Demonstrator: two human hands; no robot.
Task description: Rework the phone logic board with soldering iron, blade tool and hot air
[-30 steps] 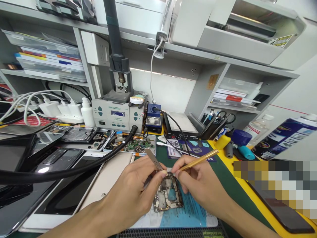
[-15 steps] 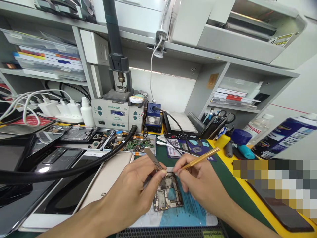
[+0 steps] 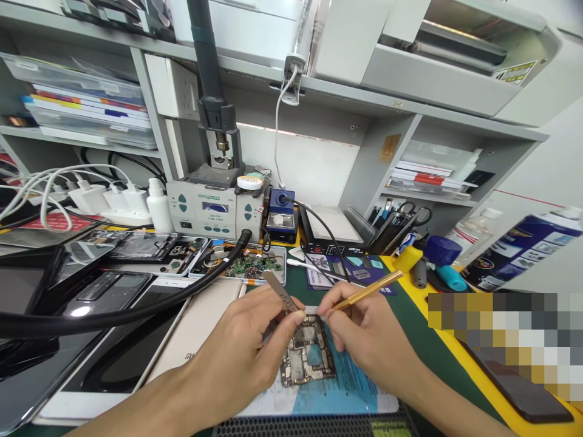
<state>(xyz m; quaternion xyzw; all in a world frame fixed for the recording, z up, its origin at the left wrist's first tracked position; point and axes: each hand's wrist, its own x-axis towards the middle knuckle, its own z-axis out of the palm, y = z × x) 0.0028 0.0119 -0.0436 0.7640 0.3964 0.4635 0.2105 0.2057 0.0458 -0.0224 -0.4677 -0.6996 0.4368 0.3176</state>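
Note:
A phone circuit board [image 3: 298, 363] lies on a blue and white work mat [image 3: 359, 379] between my hands. My left hand [image 3: 255, 346] is closed on metal tweezers [image 3: 279, 291], whose wide end points up and left; their tips are hidden by my fingers near the board's top edge. In a pen grip, my right hand [image 3: 359, 321] holds a gold-coloured slim-handled tool [image 3: 376, 289]. Its handle slants up to the right, while its working tip, hidden by the fingers, is near the top of the board.
A black hose [image 3: 182, 300] crosses over phones on the left. Behind the hands stand a tray of board parts [image 3: 250, 264], a hot-air station [image 3: 214, 209] and a soldering iron stand [image 3: 281, 218]. A spray can [image 3: 523, 252] and a dark phone [image 3: 519, 382] are at the right.
Almost nothing differs; the whole view has shifted very slightly. Both hands keep their grips over the board.

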